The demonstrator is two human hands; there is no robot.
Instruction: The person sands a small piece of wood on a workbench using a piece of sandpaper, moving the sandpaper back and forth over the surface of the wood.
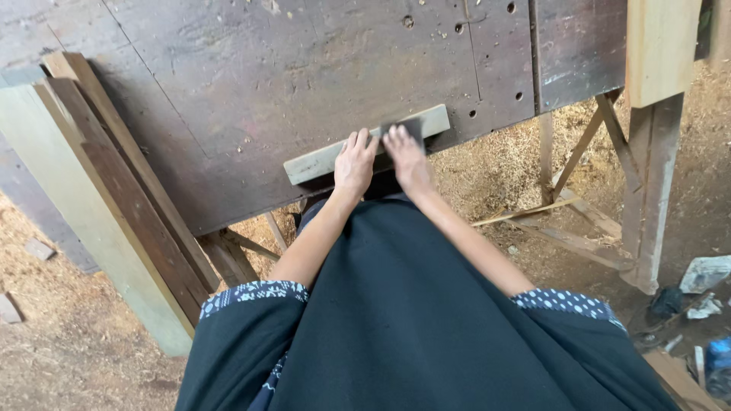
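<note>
A pale wooden plank (365,144) lies near the front edge of the dark tabletop (266,76), within easy reach. The left hand (355,162) presses flat on it, steadying it, grip open. The right hand (406,154) pins a dark sanding sheet (410,128) against the plank, fingers spread rather than clenched.

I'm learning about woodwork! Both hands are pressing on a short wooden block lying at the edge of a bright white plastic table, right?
Not quite. The head view shows the left hand and right hand on the wooden block, but the table is dark, worn wood, not bright white plastic. The rest is right.
</note>
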